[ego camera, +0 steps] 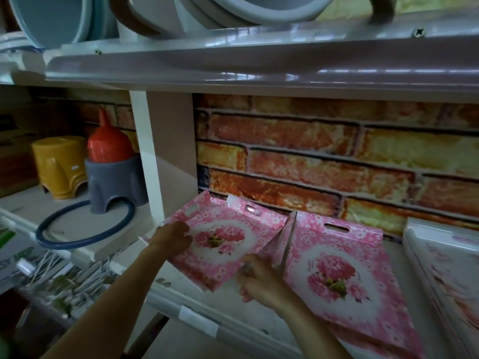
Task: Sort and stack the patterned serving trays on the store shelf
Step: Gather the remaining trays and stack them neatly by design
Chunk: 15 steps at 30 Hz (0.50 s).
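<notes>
A pink floral serving tray (223,242) lies tilted at the left of the shelf, resting on more trays of the same pattern. My left hand (172,238) grips its left edge. My right hand (255,278) holds its near right corner, beside a thin tray edge (287,244) that stands upright between the two piles. To the right, a stack of matching pink trays (344,278) lies flat, its handle slot toward the brick-patterned back wall.
A pale patterned tray stack (445,268) sits at the far right. A white upright divider (155,161) bounds the left side. Beyond it stand a yellow stool (58,167), a grey stool (114,182) with a red cover on top, and a blue ring (85,226). An upper shelf (259,71) overhangs.
</notes>
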Tool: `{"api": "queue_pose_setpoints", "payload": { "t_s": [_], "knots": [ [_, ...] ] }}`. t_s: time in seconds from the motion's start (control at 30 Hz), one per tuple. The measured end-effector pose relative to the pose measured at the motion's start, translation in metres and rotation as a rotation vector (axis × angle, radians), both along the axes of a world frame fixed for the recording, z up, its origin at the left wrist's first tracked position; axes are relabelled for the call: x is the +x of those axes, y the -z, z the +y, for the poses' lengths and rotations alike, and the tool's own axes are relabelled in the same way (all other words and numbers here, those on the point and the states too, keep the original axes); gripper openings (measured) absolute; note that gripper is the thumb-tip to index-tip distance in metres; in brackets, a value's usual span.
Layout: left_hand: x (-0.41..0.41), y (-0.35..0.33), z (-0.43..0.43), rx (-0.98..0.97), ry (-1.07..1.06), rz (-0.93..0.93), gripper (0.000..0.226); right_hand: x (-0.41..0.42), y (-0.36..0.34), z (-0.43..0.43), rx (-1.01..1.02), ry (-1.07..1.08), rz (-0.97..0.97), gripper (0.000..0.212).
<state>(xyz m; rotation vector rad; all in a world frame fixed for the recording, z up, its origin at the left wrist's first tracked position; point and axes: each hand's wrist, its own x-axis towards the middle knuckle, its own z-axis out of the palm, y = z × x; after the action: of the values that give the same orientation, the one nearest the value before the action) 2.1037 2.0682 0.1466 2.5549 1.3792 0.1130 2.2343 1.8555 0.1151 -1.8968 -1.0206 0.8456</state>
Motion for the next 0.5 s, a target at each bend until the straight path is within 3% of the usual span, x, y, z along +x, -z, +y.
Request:
{"api": "queue_pose_setpoints", "payload": {
  "t_s": [0.2, 0.43, 0.5],
  "knots": [
    [0.01, 0.019, 0.037, -0.014, -0.005, 0.074, 0.048, 0.014, 0.008, 0.007, 0.08, 0.135, 0.028, 0.008],
    [0.014, 0.017, 0.031, -0.026, -0.048, -0.007, 0.054, 0.018, 0.009, 0.03, 0.069, 0.216, 0.004, 0.024],
    [0.011, 0.016, 0.033, -0.06, -0.07, -0.037, 0.063, 0.018, 0.009, 0.036, 0.064, 0.249, 0.021, 0.038]
  ]
}}
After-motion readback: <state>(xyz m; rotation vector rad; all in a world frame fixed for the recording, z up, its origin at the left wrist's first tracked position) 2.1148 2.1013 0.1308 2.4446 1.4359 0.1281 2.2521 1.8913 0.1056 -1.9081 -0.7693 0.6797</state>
